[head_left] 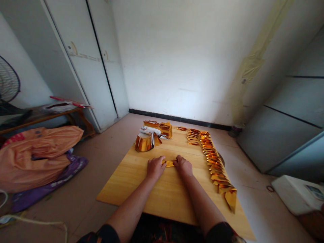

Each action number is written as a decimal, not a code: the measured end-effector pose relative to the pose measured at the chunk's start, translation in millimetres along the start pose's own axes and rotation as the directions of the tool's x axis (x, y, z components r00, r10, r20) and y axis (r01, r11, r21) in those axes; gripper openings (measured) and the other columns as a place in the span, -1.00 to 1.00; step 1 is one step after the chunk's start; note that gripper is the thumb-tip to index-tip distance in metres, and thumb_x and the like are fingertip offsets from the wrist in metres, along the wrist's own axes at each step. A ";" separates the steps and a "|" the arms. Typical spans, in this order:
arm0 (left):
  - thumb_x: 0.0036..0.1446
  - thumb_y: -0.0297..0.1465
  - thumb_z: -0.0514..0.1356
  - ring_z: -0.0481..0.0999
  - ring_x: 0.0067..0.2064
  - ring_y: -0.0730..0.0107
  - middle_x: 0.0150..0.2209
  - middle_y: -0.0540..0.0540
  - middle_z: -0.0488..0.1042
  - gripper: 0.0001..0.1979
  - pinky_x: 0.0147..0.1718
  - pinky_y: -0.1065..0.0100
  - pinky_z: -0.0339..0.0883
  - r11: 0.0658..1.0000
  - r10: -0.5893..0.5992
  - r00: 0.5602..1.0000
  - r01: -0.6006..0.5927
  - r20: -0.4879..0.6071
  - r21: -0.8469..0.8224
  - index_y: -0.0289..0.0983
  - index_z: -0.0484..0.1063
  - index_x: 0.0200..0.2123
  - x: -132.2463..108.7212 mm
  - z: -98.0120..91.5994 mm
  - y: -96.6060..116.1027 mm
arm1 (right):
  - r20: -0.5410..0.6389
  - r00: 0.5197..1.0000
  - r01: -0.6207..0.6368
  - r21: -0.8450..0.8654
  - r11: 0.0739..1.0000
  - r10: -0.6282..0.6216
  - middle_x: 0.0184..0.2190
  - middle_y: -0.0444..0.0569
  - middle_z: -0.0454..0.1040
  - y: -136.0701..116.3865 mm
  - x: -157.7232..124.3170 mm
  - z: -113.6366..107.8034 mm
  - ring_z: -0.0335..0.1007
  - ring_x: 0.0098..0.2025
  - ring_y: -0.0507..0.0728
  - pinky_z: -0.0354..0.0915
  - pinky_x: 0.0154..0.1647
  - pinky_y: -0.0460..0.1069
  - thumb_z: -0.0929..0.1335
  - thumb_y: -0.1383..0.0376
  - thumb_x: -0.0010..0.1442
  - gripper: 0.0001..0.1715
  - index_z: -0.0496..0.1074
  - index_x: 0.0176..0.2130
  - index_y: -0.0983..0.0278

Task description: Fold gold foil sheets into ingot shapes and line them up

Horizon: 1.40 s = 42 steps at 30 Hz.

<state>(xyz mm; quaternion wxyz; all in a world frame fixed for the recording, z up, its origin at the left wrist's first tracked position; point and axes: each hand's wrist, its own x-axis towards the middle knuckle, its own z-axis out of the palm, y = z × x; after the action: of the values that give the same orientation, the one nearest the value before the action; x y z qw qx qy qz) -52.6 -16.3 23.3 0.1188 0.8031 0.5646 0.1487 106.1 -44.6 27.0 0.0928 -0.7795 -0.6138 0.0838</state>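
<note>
Between my two hands a small piece of shiny gold foil paper (169,164) lies low over the wooden board. My left hand (155,167) has its fingers closed on the left end of the piece. At the other end, the fingers of my right hand (183,166) press on it. Beyond my left hand stands a curved stack of gold foil sheets (144,143) with white showing inside. A long row of folded gold foil pieces (212,162) runs down the board's right side, overlapping one another.
The wooden board (126,182) serves as a low table. Flat gold foil sheets (165,129) lie at its far edge, near several loose folded pieces (193,136). Orange and purple sacks (43,158) lie on the floor at left. A white box (298,194) sits at right.
</note>
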 end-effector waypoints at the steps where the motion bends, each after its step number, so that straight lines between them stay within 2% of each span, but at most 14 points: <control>1: 0.15 -0.32 0.15 0.46 -0.09 0.28 -0.15 -0.05 0.54 -0.70 -0.14 0.30 0.17 1.000 0.004 1.000 -0.004 -0.002 0.014 -0.13 0.38 -0.02 -0.3 -0.1 0.5 | 0.001 1.000 0.001 -0.001 1.000 -0.001 -0.21 -0.06 0.52 0.0 0.0 -0.3 0.45 -0.23 0.08 0.11 -0.38 -0.09 0.21 0.15 0.25 -0.78 0.34 -0.18 0.18; 5: 0.16 -0.32 0.14 0.44 -0.08 0.28 -0.13 -0.02 0.53 -0.74 -0.17 0.30 0.14 0.998 0.031 0.999 -0.030 -0.013 0.050 -0.12 0.39 -0.06 -2.0 1.7 0.3 | 0.025 1.000 -0.005 -0.005 1.000 0.005 -0.21 -0.04 0.52 0.0 1.7 -0.9 0.45 -0.22 0.09 0.11 -0.38 -0.09 0.21 0.14 0.25 -0.77 0.34 -0.18 0.18; 11: 0.18 -0.30 0.11 0.39 -0.12 0.27 -0.22 -0.02 0.51 -0.81 -0.20 0.28 0.11 0.993 0.067 0.998 -0.066 -0.016 0.097 -0.09 0.43 -0.14 -5.4 2.4 0.5 | 0.033 0.999 -0.028 0.012 1.000 0.028 -0.21 -0.04 0.51 0.0 4.3 1.9 0.44 -0.22 0.09 0.10 -0.38 -0.08 0.22 0.15 0.23 -0.76 0.33 -0.16 0.19; 15: 0.20 -0.27 0.08 0.31 -0.09 0.22 -0.20 -0.08 0.42 -0.80 -0.18 0.25 0.09 0.990 0.051 0.998 -0.045 -0.040 0.134 -0.07 0.46 -0.16 -9.9 -4.8 5.2 | -0.029 0.999 -0.044 0.043 0.998 0.045 -0.19 -0.06 0.47 -0.1 -0.1 3.5 0.42 -0.28 0.06 0.07 -0.41 -0.10 0.25 0.17 0.20 -0.74 0.31 -0.11 0.18; 18: 0.20 -0.27 0.09 0.28 -0.08 0.21 -0.18 -0.10 0.38 -0.81 -0.18 0.23 0.09 0.987 0.095 0.993 -0.084 -0.073 0.140 -0.07 0.49 -0.21 -12.2 -8.8 8.5 | -0.070 0.998 0.001 0.027 1.000 0.001 -0.22 -0.10 0.45 -0.6 -4.7 3.3 0.40 -0.31 0.02 0.05 -0.42 -0.11 0.23 0.18 0.22 -0.80 0.36 -0.20 0.17; 21: 0.23 -0.33 0.05 0.30 -0.09 0.22 -0.22 -0.11 0.40 -0.79 -0.17 0.22 0.10 0.973 0.183 0.983 -0.176 -0.032 0.152 -0.15 0.49 -0.31 -11.5 -7.1 9.1 | -0.065 0.998 0.017 0.011 1.000 -0.017 -0.26 -0.10 0.45 -1.3 -6.0 2.1 0.40 -0.30 0.02 0.04 -0.42 -0.11 0.22 0.19 0.23 -0.79 0.39 -0.28 0.18; 23: 0.24 -0.40 0.01 0.34 -0.13 0.25 -0.26 -0.11 0.43 -0.77 -0.18 0.24 0.11 0.970 0.197 0.980 -0.197 0.016 0.140 -0.19 0.47 -0.30 -9.9 -3.9 8.2 | -0.051 0.999 -0.003 0.021 1.000 0.004 -0.26 -0.09 0.46 -2.2 -4.6 0.8 0.40 -0.29 0.04 0.06 -0.42 -0.11 0.23 0.20 0.21 -0.81 0.39 -0.27 0.18; 27: 0.21 -0.45 0.03 0.41 -0.15 0.32 -0.24 -0.05 0.47 -0.82 -0.21 0.28 0.13 0.985 0.152 0.987 -0.155 0.045 0.074 -0.19 0.43 -0.26 -6.8 0.9 5.2 | 0.021 0.996 -0.087 0.047 0.995 0.086 -0.23 -0.05 0.46 -7.2 -1.7 -4.6 0.43 -0.26 0.09 0.12 -0.39 -0.09 0.26 0.20 0.15 -0.82 0.38 -0.26 0.20; 31: 0.17 -0.38 0.09 0.43 -0.13 0.33 -0.22 -0.01 0.49 -0.89 -0.20 0.29 0.13 0.993 0.113 0.993 -0.114 0.038 0.030 -0.18 0.41 -0.27 -6.5 0.4 4.4 | 0.066 0.991 -0.120 0.052 0.991 0.117 -0.20 0.02 0.45 -16.0 -5.8 -12.6 0.44 -0.22 0.15 0.20 -0.32 -0.05 0.34 0.05 0.05 -0.65 0.36 -0.23 0.23; 34: 0.16 -0.35 0.10 0.43 -0.12 0.32 -0.22 0.00 0.49 -0.91 -0.19 0.29 0.12 0.996 0.090 0.995 -0.091 0.039 0.016 -0.18 0.40 -0.28 -7.2 -1.2 5.8 | 0.065 0.991 -0.122 0.041 0.992 0.119 -0.17 0.05 0.43 -21.1 -9.8 -16.6 0.45 -0.20 0.18 0.23 -0.30 -0.03 0.37 0.02 0.01 -0.57 0.35 -0.20 0.24; 42: 0.15 -0.35 0.12 0.42 -0.08 0.35 -0.18 0.01 0.49 -0.89 -0.16 0.30 0.12 1.000 0.016 0.996 -0.017 0.093 0.015 -0.14 0.38 -0.23 -6.4 -5.1 8.9 | 0.113 0.984 -0.147 0.076 0.986 0.138 -0.17 0.03 0.44 -16.8 -4.7 -15.2 0.44 -0.21 0.15 0.21 -0.32 -0.06 0.39 0.11 -0.01 -0.62 0.36 -0.21 0.24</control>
<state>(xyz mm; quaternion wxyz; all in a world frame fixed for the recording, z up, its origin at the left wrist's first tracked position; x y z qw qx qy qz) -48.7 -25.2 30.5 0.1376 0.8147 0.5530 0.1078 92.8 -46.0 46.0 0.0862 -0.8112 -0.5564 0.1580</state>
